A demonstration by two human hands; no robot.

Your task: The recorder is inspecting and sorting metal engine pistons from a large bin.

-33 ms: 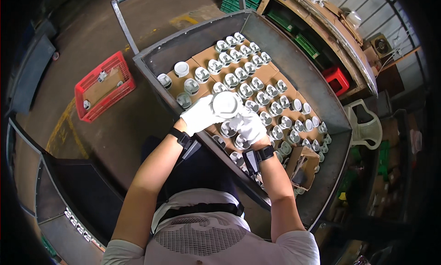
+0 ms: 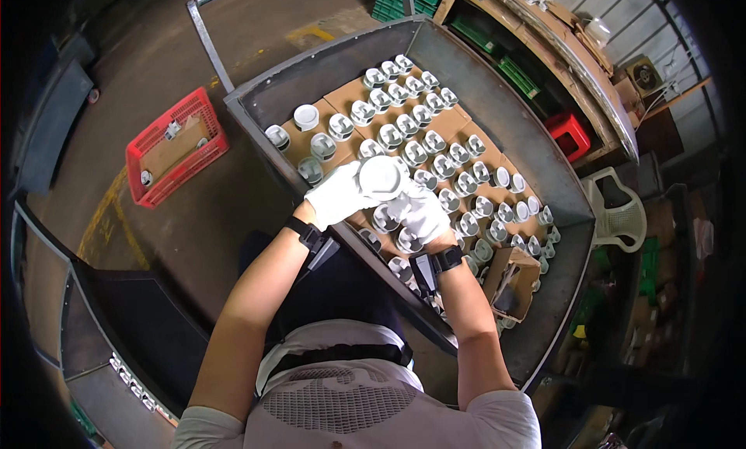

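Both my hands wear white gloves. Above the near part of a metal cart, my left hand (image 2: 336,196) grips a pale metal piston (image 2: 381,175) from its left side, the round face turned up. My right hand (image 2: 422,214) closes on the same piston from its lower right, its fingers curled and partly hidden beneath it. Around and beyond my hands, many more pistons stand in rows on cardboard (image 2: 336,99). One piston (image 2: 306,117) near the cart's left side also shows its flat round face.
The cart's raised metal wall (image 2: 513,130) surrounds the pistons. An open cardboard box (image 2: 515,282) sits inside at the right. On the floor to the left lies a red basket (image 2: 177,148) with a few parts. A white plastic chair (image 2: 619,212) and a workbench (image 2: 536,37) stand beyond the right side.
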